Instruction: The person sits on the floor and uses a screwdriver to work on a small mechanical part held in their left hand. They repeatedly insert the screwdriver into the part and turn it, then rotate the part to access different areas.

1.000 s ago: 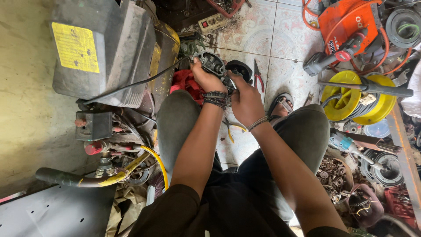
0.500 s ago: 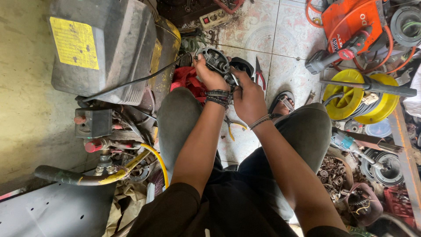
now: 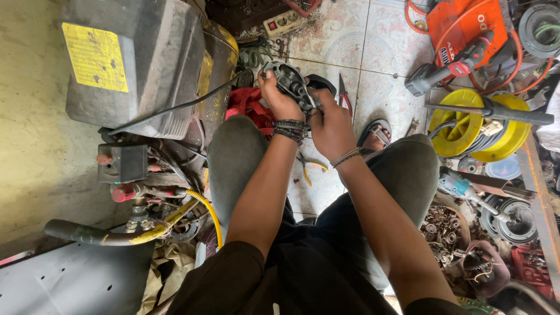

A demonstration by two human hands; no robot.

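Note:
My left hand (image 3: pixel 279 100) grips a grey metal machine part (image 3: pixel 287 79) held above my knees. Dark bead bracelets circle that wrist. My right hand (image 3: pixel 330 123) is closed on a thin tool whose tip touches the part's lower right side; the tool itself is mostly hidden by my fingers. I sit low with both knees up, a sandalled foot (image 3: pixel 374 133) showing on the tiled floor (image 3: pixel 385 58) beyond my hands.
A dirty grey compressor tank (image 3: pixel 134 64) with a yellow label stands left, with a yellow hose (image 3: pixel 198 207) below. Red-handled pliers (image 3: pixel 344 96) and yellow-handled pliers (image 3: pixel 312 166) lie on the tiles. An orange hose reel (image 3: pixel 466 29), yellow cable reel (image 3: pixel 472 125) and scrap parts (image 3: pixel 449 233) crowd the right.
Both hands and the part have shifted slightly up and right in view; the grip on the part and the tool is unchanged.

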